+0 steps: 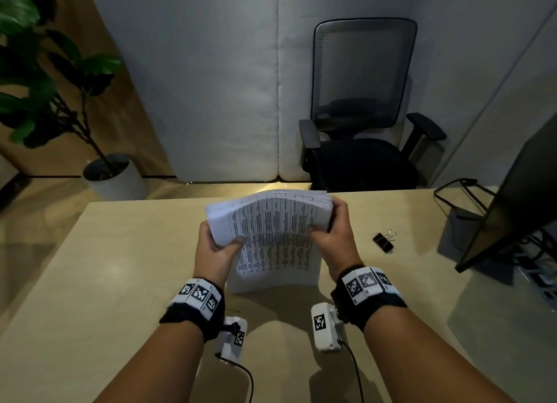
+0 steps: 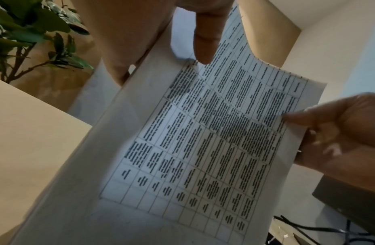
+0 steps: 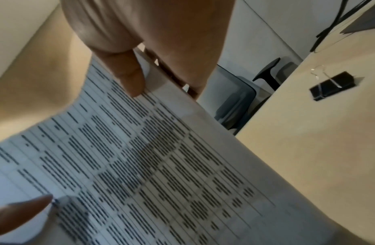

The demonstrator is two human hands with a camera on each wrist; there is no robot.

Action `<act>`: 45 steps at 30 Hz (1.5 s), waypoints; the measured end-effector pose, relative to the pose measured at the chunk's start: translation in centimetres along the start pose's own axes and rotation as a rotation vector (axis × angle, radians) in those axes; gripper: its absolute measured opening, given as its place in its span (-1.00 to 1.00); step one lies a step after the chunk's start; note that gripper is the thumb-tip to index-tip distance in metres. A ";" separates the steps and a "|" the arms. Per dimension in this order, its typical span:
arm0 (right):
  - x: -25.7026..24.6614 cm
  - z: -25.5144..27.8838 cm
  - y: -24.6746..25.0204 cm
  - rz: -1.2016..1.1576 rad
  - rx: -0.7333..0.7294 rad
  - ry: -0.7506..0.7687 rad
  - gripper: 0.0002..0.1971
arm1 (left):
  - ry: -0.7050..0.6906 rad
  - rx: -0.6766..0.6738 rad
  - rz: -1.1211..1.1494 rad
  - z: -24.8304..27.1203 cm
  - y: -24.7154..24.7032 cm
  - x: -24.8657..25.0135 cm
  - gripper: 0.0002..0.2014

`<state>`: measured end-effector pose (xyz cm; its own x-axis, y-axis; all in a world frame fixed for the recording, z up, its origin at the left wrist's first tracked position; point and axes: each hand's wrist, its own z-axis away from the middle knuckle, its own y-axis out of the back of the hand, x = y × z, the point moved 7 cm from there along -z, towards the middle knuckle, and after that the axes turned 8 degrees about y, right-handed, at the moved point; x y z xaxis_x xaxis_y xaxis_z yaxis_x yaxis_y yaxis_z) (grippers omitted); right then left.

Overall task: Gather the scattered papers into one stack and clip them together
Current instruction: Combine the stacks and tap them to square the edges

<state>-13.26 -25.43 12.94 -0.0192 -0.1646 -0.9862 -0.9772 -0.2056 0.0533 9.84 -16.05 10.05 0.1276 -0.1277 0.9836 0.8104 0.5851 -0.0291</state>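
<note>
You hold the stack of printed papers (image 1: 271, 237) upright between both hands, its lower edge standing on the pale desk (image 1: 105, 267) just ahead of your wrists. Your left hand (image 1: 215, 249) pinches the left side, thumb across the front sheet; your right hand (image 1: 334, 231) grips the right side, thumb on the printed table and fingers curled behind. The sheets are thin, limp and smooth, and the top edge fans and bows away from you. Loosen either hand and they may slide apart or buckle, leaving ragged edges. Farther right lies the black binder clip (image 1: 384, 240), hard, with wire handles, well apart from the stack; reaching for it leaves one hand holding the stack. A mesh-backed office chair (image 1: 361, 101) stands beyond.
</note>
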 end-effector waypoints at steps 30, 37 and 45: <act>-4.2 -3.5 -0.9 0.576 -0.204 0.518 -0.77 | 0.011 -0.017 0.024 0.1 -0.3 2.8 -0.77; 0.0 -2.5 -0.8 0.058 -0.082 -0.008 -0.66 | 0.006 0.038 -0.003 -0.8 -0.5 2.9 -0.73; -0.5 -3.7 0.0 0.130 0.033 0.109 -0.76 | -0.005 0.055 0.025 -1.2 -2.0 3.5 -0.67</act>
<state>-12.50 -28.91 13.98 -0.1241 -0.2920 -0.9483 -0.9744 -0.1448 0.1721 9.31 -18.63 13.37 0.1442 -0.1085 0.9836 0.7746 0.6309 -0.0440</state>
